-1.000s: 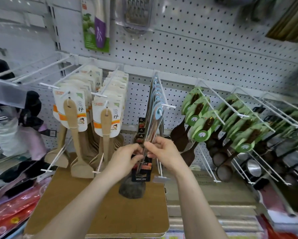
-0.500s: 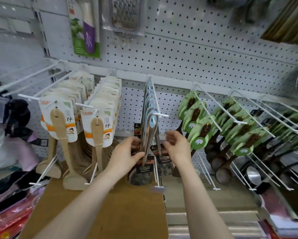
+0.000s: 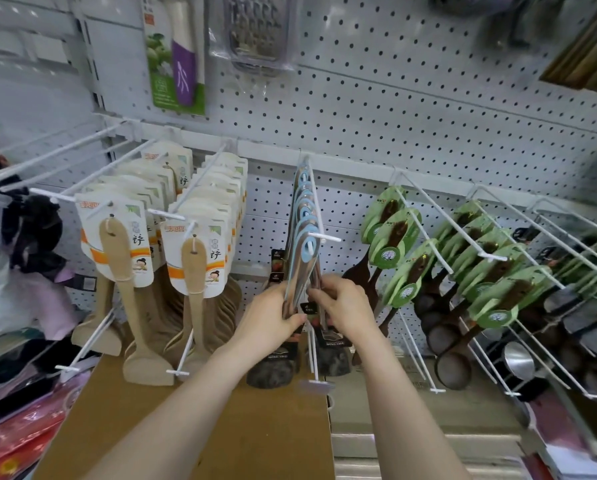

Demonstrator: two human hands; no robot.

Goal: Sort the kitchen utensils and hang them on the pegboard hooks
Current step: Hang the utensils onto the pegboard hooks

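A row of steel spatulas with blue-ringed handle tops [image 3: 305, 233] hangs on a white hook [image 3: 319, 233] at the centre of the pegboard. My left hand [image 3: 273, 317] grips the front spatulas' handles from the left, thumb across them. My right hand [image 3: 345, 308] pinches the handles of the spatulas behind them from the right. Their dark blades [image 3: 273, 370] hang below my hands, over a brown cardboard box [image 3: 221, 427].
Wooden spatulas on white cards [image 3: 124, 244] fill two hooks to the left. Dark ladles with green cards [image 3: 404, 258] hang on hooks to the right. A peeler pack [image 3: 177, 64] and a grater [image 3: 259, 32] hang above. Lower hook tips [image 3: 316, 384] jut toward me.
My right hand went out to the right and has come back in to the handles. Both hands now hold the hanging spatulas. The view has shifted slightly.
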